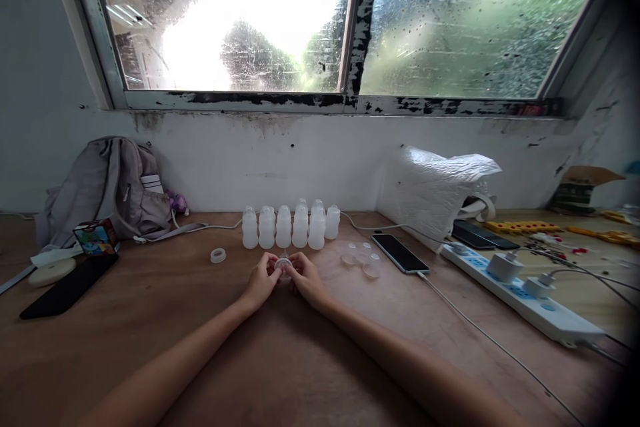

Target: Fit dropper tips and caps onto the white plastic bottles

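Head camera looks down two bare forearms stretched over the wooden worktop (165,300). Left hand (261,280) and right hand (306,279) meet at the middle, fingers of both pinched together on a small clear cap (283,264), held just above the board. Just left, a white ring (218,255) lies alone. Off to the right, loose clear lids (361,260) sit beside a phone (399,253) on its cable. Right behind the hands, a row of white bottles (291,226) stands upright. Further back, a grey backpack (107,187) leans on the wall.
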`<state>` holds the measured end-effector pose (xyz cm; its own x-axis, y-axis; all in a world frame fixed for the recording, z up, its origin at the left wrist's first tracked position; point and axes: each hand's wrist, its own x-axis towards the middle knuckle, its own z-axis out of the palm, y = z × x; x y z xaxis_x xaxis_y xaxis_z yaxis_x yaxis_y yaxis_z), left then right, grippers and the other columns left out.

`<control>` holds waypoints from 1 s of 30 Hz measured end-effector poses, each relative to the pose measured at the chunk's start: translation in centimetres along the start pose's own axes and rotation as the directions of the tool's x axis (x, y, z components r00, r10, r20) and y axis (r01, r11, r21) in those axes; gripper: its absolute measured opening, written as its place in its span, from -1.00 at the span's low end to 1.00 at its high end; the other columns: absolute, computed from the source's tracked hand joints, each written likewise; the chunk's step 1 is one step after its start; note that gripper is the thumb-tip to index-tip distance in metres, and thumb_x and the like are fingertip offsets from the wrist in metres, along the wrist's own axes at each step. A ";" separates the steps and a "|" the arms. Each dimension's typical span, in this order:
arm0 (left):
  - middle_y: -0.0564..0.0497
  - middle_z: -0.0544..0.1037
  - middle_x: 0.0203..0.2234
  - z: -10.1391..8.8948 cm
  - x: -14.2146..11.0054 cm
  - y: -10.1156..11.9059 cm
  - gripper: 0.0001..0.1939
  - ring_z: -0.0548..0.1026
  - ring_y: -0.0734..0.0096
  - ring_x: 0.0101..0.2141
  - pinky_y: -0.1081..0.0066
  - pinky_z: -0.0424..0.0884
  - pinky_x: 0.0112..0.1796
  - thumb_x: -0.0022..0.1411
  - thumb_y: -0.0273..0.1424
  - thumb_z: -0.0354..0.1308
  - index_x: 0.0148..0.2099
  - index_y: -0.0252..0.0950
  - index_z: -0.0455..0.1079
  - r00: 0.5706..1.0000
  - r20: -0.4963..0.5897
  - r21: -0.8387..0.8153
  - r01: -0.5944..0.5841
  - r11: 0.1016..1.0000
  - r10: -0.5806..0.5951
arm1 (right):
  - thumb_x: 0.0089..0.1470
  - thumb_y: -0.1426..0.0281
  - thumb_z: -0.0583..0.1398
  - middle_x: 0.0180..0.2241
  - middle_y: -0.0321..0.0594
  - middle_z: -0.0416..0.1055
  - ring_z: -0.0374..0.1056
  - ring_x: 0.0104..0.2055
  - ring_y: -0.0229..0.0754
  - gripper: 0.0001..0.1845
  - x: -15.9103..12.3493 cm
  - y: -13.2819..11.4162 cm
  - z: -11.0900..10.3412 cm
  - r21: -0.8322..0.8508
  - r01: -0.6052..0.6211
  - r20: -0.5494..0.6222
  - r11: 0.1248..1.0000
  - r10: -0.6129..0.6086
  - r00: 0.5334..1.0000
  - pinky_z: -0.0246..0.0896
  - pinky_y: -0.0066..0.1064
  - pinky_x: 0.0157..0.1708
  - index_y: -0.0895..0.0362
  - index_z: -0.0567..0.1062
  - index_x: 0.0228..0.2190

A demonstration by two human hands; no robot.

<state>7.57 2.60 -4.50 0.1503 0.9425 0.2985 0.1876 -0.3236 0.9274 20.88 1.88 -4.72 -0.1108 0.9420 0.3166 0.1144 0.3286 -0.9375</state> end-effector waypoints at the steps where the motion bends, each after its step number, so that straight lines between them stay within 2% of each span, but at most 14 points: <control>1: 0.07 0.39 -0.53 0.0 0.0 0.0 -0.76 0.34 0.55 -0.61 0.61 0.20 -0.68 0.01 -0.27 0.04 -0.30 -0.29 0.16 1.000 -0.002 -0.038 0.008 0.999 -0.008 | -0.05 0.19 0.07 -0.62 -0.40 0.25 0.17 -0.74 -0.41 -0.72 0.0 -0.2 0.0 0.047 -0.016 0.006 0.999 0.016 1.000 0.03 -0.62 -0.84 0.13 0.25 -0.36; 4: 0.08 0.38 -0.53 -0.1 0.1 0.1 -0.76 0.34 0.54 -0.60 0.60 0.23 -0.68 -0.01 -0.28 0.05 -0.28 -0.28 0.16 0.999 0.016 -0.164 0.048 0.985 -0.046 | -0.04 0.15 0.04 -0.55 -0.36 0.31 0.21 -0.73 -0.39 -0.63 0.1 -0.7 -0.1 0.245 -0.108 0.041 0.963 0.101 0.994 0.09 -0.58 -0.82 0.09 0.19 -0.21; 6: 0.09 0.38 -0.55 -0.3 0.1 0.3 -0.78 0.35 0.52 -0.57 0.59 0.25 -0.65 -0.05 -0.35 0.07 -0.30 -0.28 0.19 0.997 0.052 -0.226 0.061 0.972 -0.050 | -0.06 0.16 0.07 -0.54 -0.36 0.32 0.22 -0.73 -0.38 -0.60 0.3 -0.7 -0.3 0.337 -0.165 0.088 0.927 0.144 0.986 0.14 -0.55 -0.78 0.10 0.20 -0.20; 10: 0.05 0.41 -0.51 -0.7 0.2 0.5 -0.82 0.37 0.49 -0.50 0.56 0.29 -0.57 -0.09 -0.41 0.06 -0.33 -0.31 0.26 0.987 0.149 -0.330 0.113 0.937 -0.067 | -0.16 0.23 0.17 -0.59 -0.33 0.33 0.23 -0.72 -0.38 -0.69 0.4 -0.3 -0.4 0.346 -0.185 0.154 0.920 0.139 0.978 0.13 -0.55 -0.76 0.20 0.30 -0.42; 14: -0.04 0.42 -0.38 -1.4 0.3 0.9 -0.71 0.42 0.38 -0.41 0.46 0.34 -0.50 0.04 -0.26 -0.07 -0.23 -0.32 0.26 0.959 0.255 -0.478 0.237 0.846 -0.125 | -0.16 0.22 0.16 -0.61 -0.33 0.34 0.22 -0.73 -0.37 -0.72 0.3 -0.2 -0.3 0.326 -0.150 0.122 0.933 0.116 0.986 0.10 -0.55 -0.78 0.19 0.28 -0.48; 17: -0.05 0.40 -0.33 -1.6 0.3 1.0 -0.65 0.41 0.38 -0.39 0.46 0.35 -0.51 0.02 -0.19 0.00 -0.19 -0.31 0.23 0.963 0.240 -0.424 0.221 0.878 -0.127 | -0.17 0.21 0.16 -0.60 -0.35 0.34 0.20 -0.75 -0.38 -0.70 0.3 -0.5 -0.3 0.312 -0.149 0.121 0.938 0.116 0.986 0.08 -0.55 -0.79 0.17 0.27 -0.47; 20: -0.01 0.39 -0.42 -1.3 0.3 1.0 -0.64 0.38 0.44 -0.45 0.50 0.34 -0.54 -0.07 -0.25 0.13 -0.23 -0.34 0.25 0.972 0.204 -0.280 0.173 0.944 -0.118 | -0.19 0.19 0.17 -0.62 -0.38 0.30 0.18 -0.75 -0.38 -0.69 0.3 -0.6 -0.2 0.289 -0.153 0.083 0.945 0.134 0.987 0.08 -0.54 -0.78 0.16 0.26 -0.48; 22: 0.00 0.38 -0.46 -0.9 0.3 1.0 -0.67 0.37 0.46 -0.47 0.51 0.34 -0.55 -0.04 -0.25 0.11 -0.24 -0.36 0.26 0.972 0.204 -0.244 0.166 0.955 -0.117 | -0.17 0.18 0.15 -0.63 -0.40 0.27 0.16 -0.75 -0.39 -0.70 0.2 -0.6 -0.1 0.269 -0.126 0.038 0.955 0.120 0.992 0.07 -0.54 -0.78 0.15 0.25 -0.49; 26: -0.02 0.38 -0.40 -0.4 0.4 0.8 -0.67 0.36 0.46 -0.44 0.53 0.33 -0.57 0.02 -0.26 0.03 -0.19 -0.37 0.26 0.970 0.226 -0.245 0.144 0.959 -0.088 | -0.07 0.14 0.06 -0.64 -0.42 0.20 0.10 -0.75 -0.40 -0.72 -0.1 -0.6 0.1 0.182 -0.029 -0.043 0.983 0.038 0.998 -0.03 -0.55 -0.80 0.12 0.23 -0.49; 30: -0.01 0.37 -0.40 -0.2 0.3 0.4 -0.68 0.34 0.48 -0.45 0.53 0.32 -0.56 0.03 -0.26 0.02 -0.21 -0.37 0.27 0.965 0.262 -0.209 0.075 0.975 -0.018 | -0.02 0.16 0.02 -0.64 -0.38 0.20 0.15 -0.65 -0.34 -0.74 -0.4 -0.9 0.0 0.014 0.075 -0.115 0.997 -0.073 0.991 0.04 -0.52 -0.70 0.10 0.25 -0.49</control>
<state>7.50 2.79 -3.97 0.3956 0.8936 0.2119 -0.0081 -0.2273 0.9738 20.82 1.23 -4.04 -0.0048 0.9171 0.3986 0.0920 0.3974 -0.9130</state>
